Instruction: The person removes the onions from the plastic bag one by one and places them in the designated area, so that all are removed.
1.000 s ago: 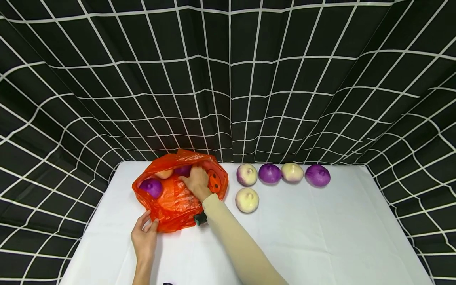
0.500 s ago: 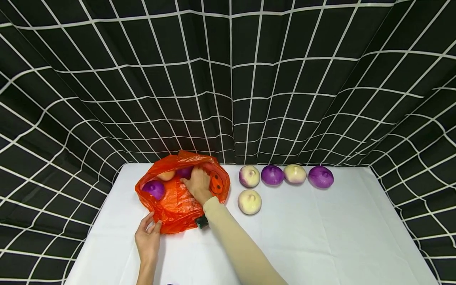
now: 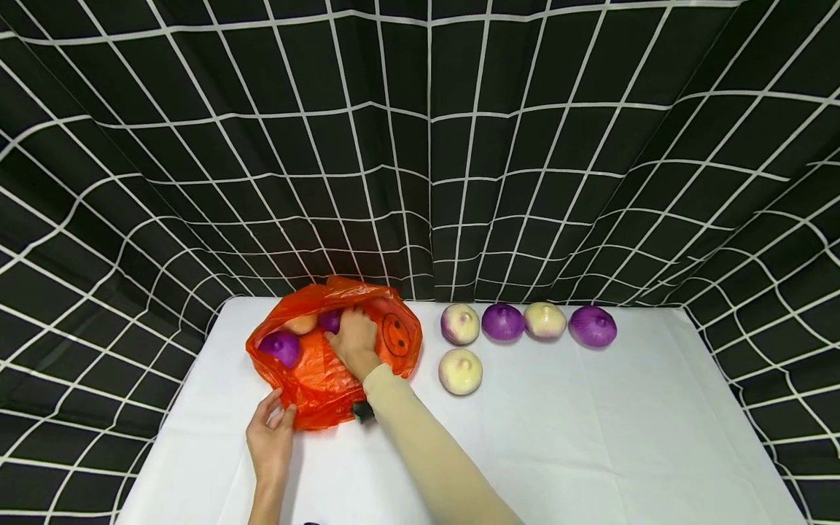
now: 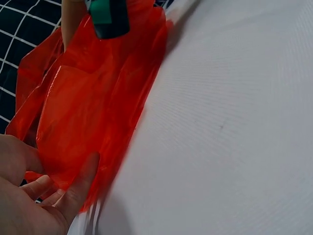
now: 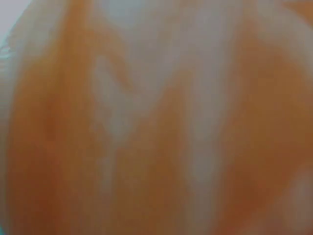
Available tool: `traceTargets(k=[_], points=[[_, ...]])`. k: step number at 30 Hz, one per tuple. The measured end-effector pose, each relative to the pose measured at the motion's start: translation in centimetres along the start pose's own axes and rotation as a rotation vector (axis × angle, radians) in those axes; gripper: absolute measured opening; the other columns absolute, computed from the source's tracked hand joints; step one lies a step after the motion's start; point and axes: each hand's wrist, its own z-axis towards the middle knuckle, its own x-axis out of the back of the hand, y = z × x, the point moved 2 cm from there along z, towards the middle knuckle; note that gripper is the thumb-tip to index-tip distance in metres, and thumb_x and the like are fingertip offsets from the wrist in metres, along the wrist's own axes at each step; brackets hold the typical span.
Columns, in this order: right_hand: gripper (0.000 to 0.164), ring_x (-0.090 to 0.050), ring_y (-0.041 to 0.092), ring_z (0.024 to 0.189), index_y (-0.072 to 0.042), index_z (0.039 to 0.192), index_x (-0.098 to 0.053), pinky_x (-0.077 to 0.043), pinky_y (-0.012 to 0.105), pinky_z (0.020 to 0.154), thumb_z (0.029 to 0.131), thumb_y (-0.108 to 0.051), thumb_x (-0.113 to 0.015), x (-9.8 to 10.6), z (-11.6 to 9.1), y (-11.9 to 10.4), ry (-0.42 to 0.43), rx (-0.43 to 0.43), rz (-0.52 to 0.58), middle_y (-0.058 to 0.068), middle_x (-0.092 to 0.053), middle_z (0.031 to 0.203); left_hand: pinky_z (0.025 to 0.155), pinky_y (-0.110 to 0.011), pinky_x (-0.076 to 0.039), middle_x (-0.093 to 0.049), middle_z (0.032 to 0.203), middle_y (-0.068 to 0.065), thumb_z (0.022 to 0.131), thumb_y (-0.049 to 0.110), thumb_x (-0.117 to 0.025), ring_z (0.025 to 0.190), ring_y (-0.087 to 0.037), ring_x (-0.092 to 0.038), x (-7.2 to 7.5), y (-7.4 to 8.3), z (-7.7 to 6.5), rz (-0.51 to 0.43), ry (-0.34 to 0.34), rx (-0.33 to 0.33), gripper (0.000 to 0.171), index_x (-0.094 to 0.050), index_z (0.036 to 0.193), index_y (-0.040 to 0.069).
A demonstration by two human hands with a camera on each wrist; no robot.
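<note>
The right hand (image 3: 355, 341), deep in the red bag (image 3: 315, 410), has just slid a little leftward, and the printed smiling face (image 3: 396, 335) beside it now shows more fully. For the work in hand, I judge this mainly moves the reach nearer the inner purple onion (image 3: 330, 321). Its fingertips are hidden and the right wrist view is a blur, so I can't tell whether that grip holds anything. The left hand (image 3: 270, 441) stays at the bag's near-left rim, thumb and fingers pinching the thin plastic.

Also inside lie an outer purple onion (image 3: 280, 348), by the left wall, and a pale round thing (image 3: 302, 324) behind it. The bag sits at the left of the worktop (image 3: 564, 445), its back rim close to the gridded curtain (image 3: 420, 160), so room behind is tight. On its right, a front pale onion (image 3: 460, 372) and a back row of four onions (image 3: 503, 322) stand near; I'd say sideways moves need care there. Open room lies towards the front right.
</note>
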Motion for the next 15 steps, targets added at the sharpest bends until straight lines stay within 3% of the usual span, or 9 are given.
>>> traceTargets(k=[7, 15], points=[[0.067, -0.066, 0.023, 0.091, -0.01, 0.124, -0.057, -0.057, 0.035, 0.072, 0.077, -0.053, -0.078, 0.6, -0.6, 0.3, -0.009, 0.074, 0.048, 0.008, -0.061, 0.108, 0.058, -0.008, -0.047, -0.053, 0.128, -0.029, 0.091, -0.005, -0.058, 0.074, 0.015, -0.055, -0.2, 0.1, 0.1, -0.015, 0.0, -0.005, 0.042, -0.054, 0.133, -0.004], [0.079, -0.066, 0.025, 0.096, -0.012, 0.133, -0.05, -0.056, 0.037, 0.077, 0.074, -0.053, -0.081, 1.8, -1.7, 0.8, -0.05, 0.086, 0.12, 0.008, -0.058, 0.118, 0.057, -0.008, -0.046, -0.055, 0.126, -0.027, 0.091, -0.005, -0.059, 0.073, 0.014, -0.056, -0.1, 0.3, 0.1, -0.006, 0.003, -0.026, 0.042, -0.055, 0.133, -0.004]])
